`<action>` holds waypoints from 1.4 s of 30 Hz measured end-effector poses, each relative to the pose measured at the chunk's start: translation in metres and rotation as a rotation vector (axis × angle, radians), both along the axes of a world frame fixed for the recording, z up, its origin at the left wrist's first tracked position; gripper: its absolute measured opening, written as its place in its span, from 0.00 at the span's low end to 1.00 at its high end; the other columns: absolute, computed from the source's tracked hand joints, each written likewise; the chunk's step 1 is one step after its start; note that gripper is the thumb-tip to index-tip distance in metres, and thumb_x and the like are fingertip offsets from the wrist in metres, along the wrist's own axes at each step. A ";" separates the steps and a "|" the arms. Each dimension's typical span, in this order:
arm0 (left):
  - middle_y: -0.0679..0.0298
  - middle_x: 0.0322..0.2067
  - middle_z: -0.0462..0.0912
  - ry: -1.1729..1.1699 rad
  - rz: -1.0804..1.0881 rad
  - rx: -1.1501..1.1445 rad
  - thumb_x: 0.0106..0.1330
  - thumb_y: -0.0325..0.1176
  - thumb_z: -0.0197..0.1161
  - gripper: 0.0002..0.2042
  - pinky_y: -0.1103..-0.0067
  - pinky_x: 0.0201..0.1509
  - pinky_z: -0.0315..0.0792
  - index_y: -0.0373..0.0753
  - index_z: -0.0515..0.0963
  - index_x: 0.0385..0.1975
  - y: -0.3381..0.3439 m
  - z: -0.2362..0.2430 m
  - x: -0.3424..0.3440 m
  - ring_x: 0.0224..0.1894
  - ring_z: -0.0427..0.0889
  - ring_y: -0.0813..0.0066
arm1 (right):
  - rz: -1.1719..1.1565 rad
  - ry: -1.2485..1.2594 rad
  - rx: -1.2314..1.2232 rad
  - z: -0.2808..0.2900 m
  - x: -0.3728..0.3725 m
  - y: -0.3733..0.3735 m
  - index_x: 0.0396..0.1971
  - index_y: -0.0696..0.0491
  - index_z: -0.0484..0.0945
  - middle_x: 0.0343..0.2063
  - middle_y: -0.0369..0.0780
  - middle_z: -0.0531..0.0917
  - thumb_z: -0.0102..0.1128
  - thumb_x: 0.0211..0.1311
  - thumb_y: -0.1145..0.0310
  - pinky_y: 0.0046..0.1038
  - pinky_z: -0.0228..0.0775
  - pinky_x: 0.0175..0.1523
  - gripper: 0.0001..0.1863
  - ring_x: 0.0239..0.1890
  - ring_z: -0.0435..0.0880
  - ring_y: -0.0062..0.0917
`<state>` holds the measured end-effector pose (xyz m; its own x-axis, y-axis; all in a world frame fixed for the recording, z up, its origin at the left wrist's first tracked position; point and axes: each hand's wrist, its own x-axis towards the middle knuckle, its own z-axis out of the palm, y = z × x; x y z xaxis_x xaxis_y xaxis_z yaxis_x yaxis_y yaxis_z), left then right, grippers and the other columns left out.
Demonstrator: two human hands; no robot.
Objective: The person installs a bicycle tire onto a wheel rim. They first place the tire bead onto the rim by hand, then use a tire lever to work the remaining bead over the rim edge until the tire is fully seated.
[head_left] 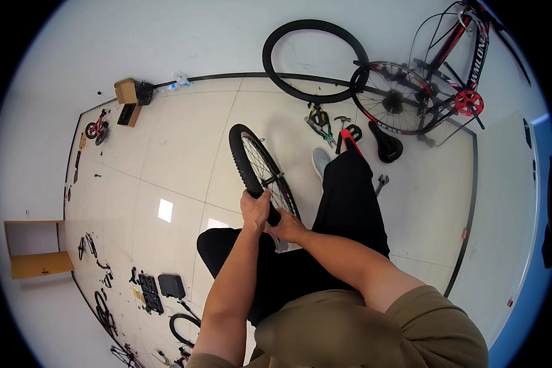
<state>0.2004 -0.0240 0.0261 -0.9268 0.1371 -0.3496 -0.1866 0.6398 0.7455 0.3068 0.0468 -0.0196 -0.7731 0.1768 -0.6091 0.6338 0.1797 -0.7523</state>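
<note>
A bicycle wheel (262, 168) with a black knobby tyre and thin spokes stands tilted on the floor between my legs. My left hand (256, 208) is wrapped round the tyre at the end nearest me. Just to the right, my right hand (286, 226) grips the same stretch of tyre, its fingers partly hidden by the rubber. The far end of the wheel points away from me, and its hub shows among the spokes. Part of the near rim is covered by my hands.
A bare tyre (316, 98), a spoked rim (394, 101) and a bicycle frame (454, 55) lean at the wall. Pliers (320, 130), a hammer (342, 132), a saddle (386, 142) and a wrench (382, 184) lie beyond my right leg. A toolbox (148, 293) lies left.
</note>
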 end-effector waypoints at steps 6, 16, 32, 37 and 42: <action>0.57 0.31 0.81 -0.028 -0.162 -0.020 0.58 0.32 0.71 0.17 0.70 0.37 0.75 0.28 0.76 0.41 0.005 0.003 -0.022 0.33 0.80 0.68 | 0.085 0.023 0.003 -0.019 -0.011 0.000 0.76 0.59 0.53 0.66 0.56 0.73 0.82 0.42 0.43 0.40 0.64 0.74 0.66 0.70 0.72 0.45; 0.45 0.55 0.76 0.308 -0.266 -0.334 0.63 0.35 0.64 0.35 0.46 0.62 0.67 0.46 0.63 0.72 0.014 -0.002 -0.074 0.60 0.76 0.43 | -0.250 -0.004 0.048 -0.048 -0.022 0.030 0.60 0.61 0.77 0.59 0.55 0.81 0.65 0.53 0.64 0.36 0.70 0.69 0.33 0.63 0.79 0.46; 0.58 0.51 0.82 0.492 -0.313 -0.402 0.67 0.51 0.67 0.26 0.52 0.62 0.63 0.48 0.74 0.62 -0.072 -0.008 -0.098 0.57 0.77 0.53 | 0.066 0.822 0.675 0.041 -0.135 0.117 0.67 0.54 0.70 0.69 0.51 0.68 0.75 0.54 0.58 0.47 0.54 0.76 0.40 0.73 0.62 0.50; 0.59 0.60 0.78 0.237 -0.250 -0.548 0.63 0.43 0.69 0.29 0.47 0.67 0.62 0.46 0.73 0.64 -0.106 0.012 -0.111 0.65 0.73 0.53 | 0.477 0.712 0.703 0.050 -0.167 0.120 0.71 0.49 0.65 0.70 0.48 0.66 0.77 0.53 0.52 0.46 0.49 0.79 0.47 0.75 0.59 0.45; 0.57 0.65 0.74 0.286 -0.290 -0.604 0.57 0.54 0.74 0.41 0.40 0.71 0.57 0.48 0.67 0.71 -0.102 0.025 -0.109 0.70 0.69 0.52 | 0.452 0.773 0.605 0.036 -0.186 0.103 0.66 0.55 0.71 0.61 0.46 0.74 0.67 0.57 0.75 0.40 0.61 0.72 0.34 0.65 0.69 0.45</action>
<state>0.0911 -0.1263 0.0512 -0.9489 0.2510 -0.1915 0.2026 0.9493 0.2405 0.1208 0.1498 0.0162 -0.9799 -0.1139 0.1640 -0.1928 0.7541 -0.6279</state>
